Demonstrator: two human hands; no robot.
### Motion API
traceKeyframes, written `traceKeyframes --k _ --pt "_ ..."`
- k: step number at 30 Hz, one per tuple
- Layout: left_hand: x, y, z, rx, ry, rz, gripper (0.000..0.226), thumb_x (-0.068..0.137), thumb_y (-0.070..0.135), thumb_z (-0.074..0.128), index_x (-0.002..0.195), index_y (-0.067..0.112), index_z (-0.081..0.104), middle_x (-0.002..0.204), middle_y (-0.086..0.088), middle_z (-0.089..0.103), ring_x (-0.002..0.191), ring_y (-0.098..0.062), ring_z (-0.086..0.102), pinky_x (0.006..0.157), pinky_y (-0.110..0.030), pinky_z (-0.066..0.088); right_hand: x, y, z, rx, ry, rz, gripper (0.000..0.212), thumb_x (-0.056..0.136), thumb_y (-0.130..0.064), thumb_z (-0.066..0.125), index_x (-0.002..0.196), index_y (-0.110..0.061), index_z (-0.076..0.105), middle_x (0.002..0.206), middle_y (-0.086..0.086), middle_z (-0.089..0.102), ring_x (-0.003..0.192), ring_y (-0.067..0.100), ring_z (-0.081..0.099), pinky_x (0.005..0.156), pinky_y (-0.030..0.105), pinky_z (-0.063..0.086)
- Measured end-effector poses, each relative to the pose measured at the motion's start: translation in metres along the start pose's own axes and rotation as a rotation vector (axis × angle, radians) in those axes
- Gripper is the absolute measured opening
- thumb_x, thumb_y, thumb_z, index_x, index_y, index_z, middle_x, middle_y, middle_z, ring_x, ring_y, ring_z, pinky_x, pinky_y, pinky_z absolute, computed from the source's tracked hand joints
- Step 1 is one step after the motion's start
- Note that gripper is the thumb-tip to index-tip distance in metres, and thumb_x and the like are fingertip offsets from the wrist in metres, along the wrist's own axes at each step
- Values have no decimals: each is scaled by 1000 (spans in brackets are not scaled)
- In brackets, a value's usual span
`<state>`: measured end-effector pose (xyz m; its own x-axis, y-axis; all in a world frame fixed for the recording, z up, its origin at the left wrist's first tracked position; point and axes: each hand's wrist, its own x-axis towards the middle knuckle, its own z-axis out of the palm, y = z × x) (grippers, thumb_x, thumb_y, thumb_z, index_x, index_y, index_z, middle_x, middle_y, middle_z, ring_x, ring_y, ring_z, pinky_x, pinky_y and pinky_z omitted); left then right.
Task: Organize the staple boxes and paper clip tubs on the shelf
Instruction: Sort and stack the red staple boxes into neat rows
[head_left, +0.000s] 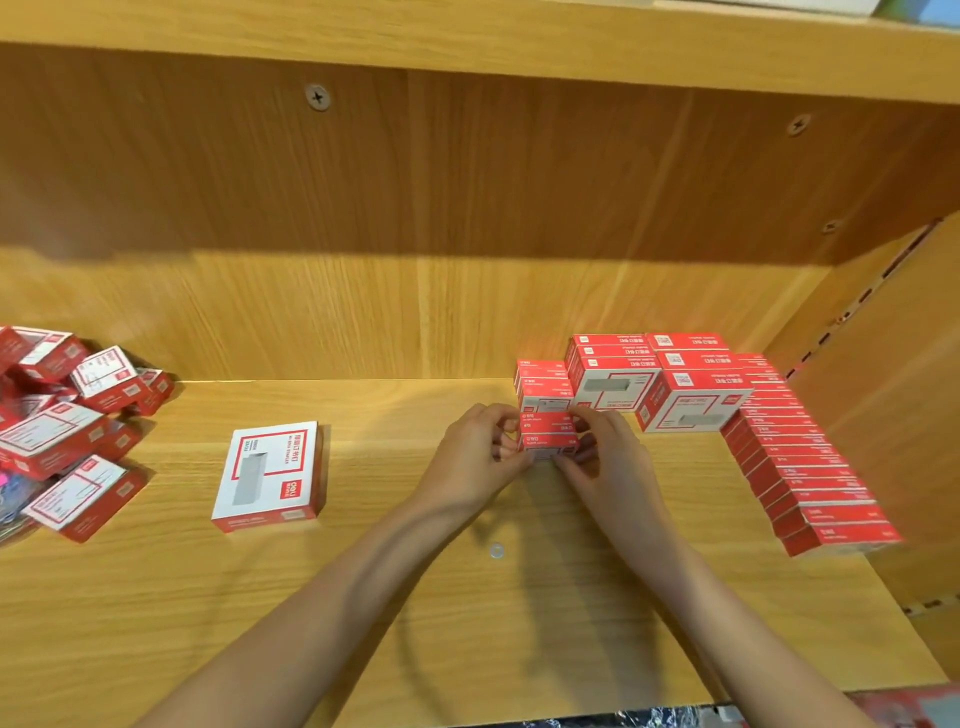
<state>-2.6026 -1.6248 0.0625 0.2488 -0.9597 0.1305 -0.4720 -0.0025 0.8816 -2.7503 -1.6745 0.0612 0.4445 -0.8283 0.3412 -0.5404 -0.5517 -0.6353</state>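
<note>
Both hands hold two small red staple boxes (549, 435), stacked one on the other, just in front of a short row of like boxes (543, 387). My left hand (475, 457) grips their left end and my right hand (600, 457) grips their right end. Larger red-and-white staple boxes (691, 400) stand in two stacks behind to the right. A long row of small red boxes (800, 457) runs along the right side. One large staple box (272, 475) lies flat at centre left. A loose heap of red-and-white boxes (67, 415) sits at far left.
The wooden shelf board (363, 597) has a back panel (467, 182) and a right side wall (893, 364). A small round screw cap (497, 551) lies on the board near my forearms. Something coloured in clear plastic (13, 499) peeks out under the left heap.
</note>
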Motion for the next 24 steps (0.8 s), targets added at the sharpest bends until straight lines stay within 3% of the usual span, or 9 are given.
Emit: traceKeyframes --k 2,7,11,14,16,19,24 --pt "6 3 6 -48 16 -3 48 74 2 72 117 9 52 90 1 54 66 -5 55 64 -14 49 3 3 0 22 38 27 44 72 1 72 113 -2 56 97 3 53 74 8 51 68 -1 39" --pt "20 3 9 17 21 8 62 75 7 71 130 9 43 104 -3 43 67 0 53 64 -5 46 11 7 2 33 57 117 40 77 -7 70 115 -8 56 99 2 57 78 8 53 66 4 37" --pt "25 4 6 12 -22 24 69 74 3 71 134 10 39 106 2 41 72 -3 53 63 -9 48 13 9 3 30 49 128 40 77 -9 71 115 -8 57 100 4 60 77 8 53 70 10 36" --pt "27 6 4 5 -70 88 75 71 1 71 131 28 36 94 13 49 75 -8 54 62 -14 48 14 11 3 42 41 127 37 76 -8 71 111 -7 59 99 7 62 79 12 55 73 16 38" --pt "27 7 3 10 -91 84 76 71 2 72 120 45 31 83 12 51 70 -7 53 64 -18 49 14 10 3 41 33 119 35 77 -8 71 110 -7 59 98 6 61 81 13 55 74 17 39" --pt "26 4 1 -3 -101 53 78 73 4 72 112 54 27 78 9 51 66 -10 54 68 -24 50 13 9 2 45 26 119 34 78 -9 69 111 -9 59 96 1 58 81 11 54 74 16 38" --pt "23 5 3 0 -108 60 74 75 3 70 136 23 35 86 10 55 74 -6 56 71 -20 51 13 6 1 59 10 123 35 78 -7 69 111 -11 58 95 -5 53 79 7 52 69 1 37"
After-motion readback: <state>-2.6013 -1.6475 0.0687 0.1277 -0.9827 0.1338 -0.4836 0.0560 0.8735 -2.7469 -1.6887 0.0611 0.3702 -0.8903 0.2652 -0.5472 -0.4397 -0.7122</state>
